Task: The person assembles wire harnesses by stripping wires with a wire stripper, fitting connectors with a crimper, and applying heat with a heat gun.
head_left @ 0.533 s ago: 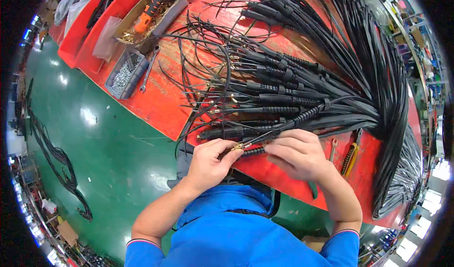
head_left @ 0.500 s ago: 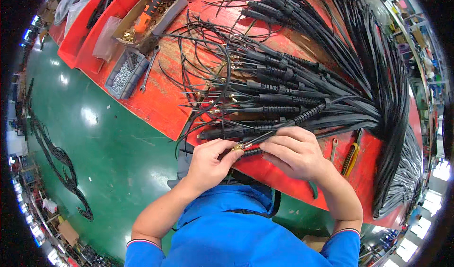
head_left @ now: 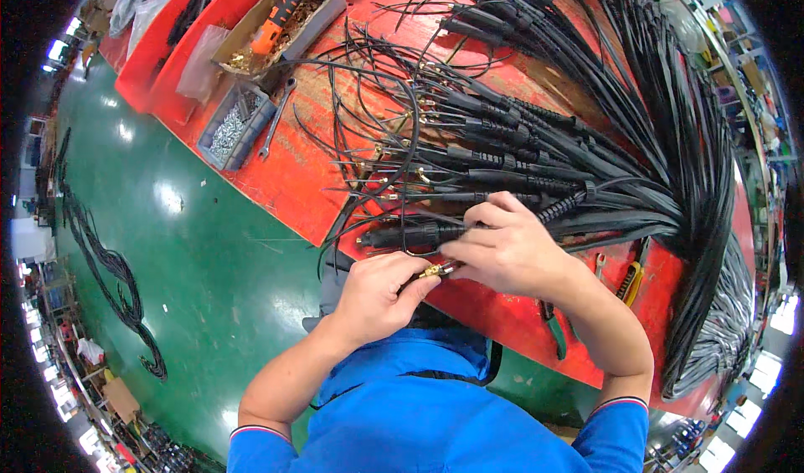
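Near the table's front edge my left hand (head_left: 381, 295) pinches a small brass fitting (head_left: 432, 270) between thumb and forefinger. My right hand (head_left: 511, 251) is just to its right, fingers curled over the end of a black cable that meets the fitting; the exact grip is partly hidden. A ribbed black sleeve (head_left: 563, 207) on a cable shows behind my right hand. Beyond both hands lies a row of black cable ends (head_left: 502, 156) with ribbed sleeves, thin loose wires and brass tips. A thick black connector (head_left: 402, 237) rests just past my left fingers.
Long black cable bundles (head_left: 699, 163) drape over the red table (head_left: 306, 192) at right. Far left are red bins (head_left: 180, 71), a cardboard box (head_left: 314, 33) holding an orange-handled tool (head_left: 270, 33), a grey tray of screws (head_left: 228, 136) and a wrench (head_left: 278, 117). A yellow cutter (head_left: 634, 282) and green-handled pliers (head_left: 555, 335) lie right.
My right hand has lifted and turned, its fingers more bunched by the fitting. My left hand keeps its pinch. The whole view has shifted a little.
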The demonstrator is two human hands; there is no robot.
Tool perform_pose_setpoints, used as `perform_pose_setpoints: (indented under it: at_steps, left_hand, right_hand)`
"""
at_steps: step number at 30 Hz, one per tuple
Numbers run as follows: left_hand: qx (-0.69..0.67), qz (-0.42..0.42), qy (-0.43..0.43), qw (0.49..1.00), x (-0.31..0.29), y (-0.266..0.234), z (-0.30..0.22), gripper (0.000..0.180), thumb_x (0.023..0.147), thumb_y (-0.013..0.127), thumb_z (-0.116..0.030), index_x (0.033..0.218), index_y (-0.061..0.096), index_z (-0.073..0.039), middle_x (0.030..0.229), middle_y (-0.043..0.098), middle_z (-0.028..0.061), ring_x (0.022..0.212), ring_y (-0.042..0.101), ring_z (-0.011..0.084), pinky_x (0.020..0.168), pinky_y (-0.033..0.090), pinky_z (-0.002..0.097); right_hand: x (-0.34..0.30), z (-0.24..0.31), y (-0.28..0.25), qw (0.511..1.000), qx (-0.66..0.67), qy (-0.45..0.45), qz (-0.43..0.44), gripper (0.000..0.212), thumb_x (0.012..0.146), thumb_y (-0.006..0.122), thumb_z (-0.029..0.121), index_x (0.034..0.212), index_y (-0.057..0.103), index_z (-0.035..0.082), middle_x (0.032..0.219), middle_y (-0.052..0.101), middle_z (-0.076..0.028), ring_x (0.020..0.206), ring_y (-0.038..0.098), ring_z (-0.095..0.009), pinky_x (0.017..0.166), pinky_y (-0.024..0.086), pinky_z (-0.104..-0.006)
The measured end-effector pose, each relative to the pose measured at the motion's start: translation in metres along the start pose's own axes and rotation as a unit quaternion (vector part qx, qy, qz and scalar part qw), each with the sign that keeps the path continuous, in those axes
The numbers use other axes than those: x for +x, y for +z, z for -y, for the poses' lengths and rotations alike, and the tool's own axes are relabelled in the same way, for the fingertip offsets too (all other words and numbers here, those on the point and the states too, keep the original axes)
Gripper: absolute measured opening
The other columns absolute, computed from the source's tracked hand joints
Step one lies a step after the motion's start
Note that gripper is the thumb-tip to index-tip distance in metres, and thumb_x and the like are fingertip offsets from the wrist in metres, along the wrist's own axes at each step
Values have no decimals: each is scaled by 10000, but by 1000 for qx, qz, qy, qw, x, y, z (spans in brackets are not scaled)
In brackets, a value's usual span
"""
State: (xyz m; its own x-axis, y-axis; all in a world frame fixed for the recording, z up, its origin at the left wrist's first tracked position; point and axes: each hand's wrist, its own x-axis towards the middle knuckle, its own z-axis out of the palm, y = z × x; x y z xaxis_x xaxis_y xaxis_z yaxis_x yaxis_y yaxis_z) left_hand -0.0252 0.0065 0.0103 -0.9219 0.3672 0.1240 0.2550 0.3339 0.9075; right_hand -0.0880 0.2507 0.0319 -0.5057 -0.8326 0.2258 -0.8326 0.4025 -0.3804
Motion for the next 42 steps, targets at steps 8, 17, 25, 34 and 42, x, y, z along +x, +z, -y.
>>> perform_pose_setpoints:
  at_steps: [8, 17, 25, 34, 42]
  left_hand:
    - [-16, -1, 7, 1000, -1, -2, -6, 131, 877, 789, -74, 968, 741, 8, 832, 725, 127, 690, 682, 242, 625, 526, 344]
    - [-18, -5, 18, 1000, -5, -3, -6, 132, 876, 794, -63, 979, 748, 6, 849, 737, 128, 715, 696, 221, 645, 537, 335]
    - [-30, 22, -60, 997, -9, -3, -2, 185, 928, 773, -156, 1048, 755, -15, 870, 727, 130, 773, 707, 231, 689, 545, 351]
    - [13, -30, -69, 997, -10, -41, 16, 246, 969, 733, -222, 1087, 737, -6, 900, 736, 156, 801, 716, 237, 724, 555, 363]
    - [26, -224, -185, 957, 5, -132, 50, 229, 1000, 702, -175, 1087, 739, 34, 877, 756, 97, 802, 684, 119, 737, 556, 303]
  right_hand:
    - [-31, 2, -32, 991, 84, 90, -55, 333, 811, 815, 133, 1135, 747, 100, 1101, 742, -51, 1118, 670, -251, 1009, 502, -426]
    - [-41, 12, -29, 971, 92, 198, -94, 396, 860, 804, 214, 1208, 698, 60, 1110, 707, -154, 1055, 674, -340, 936, 522, -451]
    - [-24, 10, -16, 991, 33, 132, 9, 275, 823, 824, 326, 934, 709, 102, 807, 675, -74, 783, 657, -301, 765, 498, -427]
    - [-20, 10, 1, 971, 54, 219, -74, 122, 888, 746, 172, 960, 723, 76, 799, 712, -132, 709, 687, -344, 665, 530, -444]
    - [-17, 8, -12, 975, 101, 137, -140, 246, 860, 610, -77, 1068, 680, 33, 848, 704, -142, 694, 678, -329, 616, 529, -387]
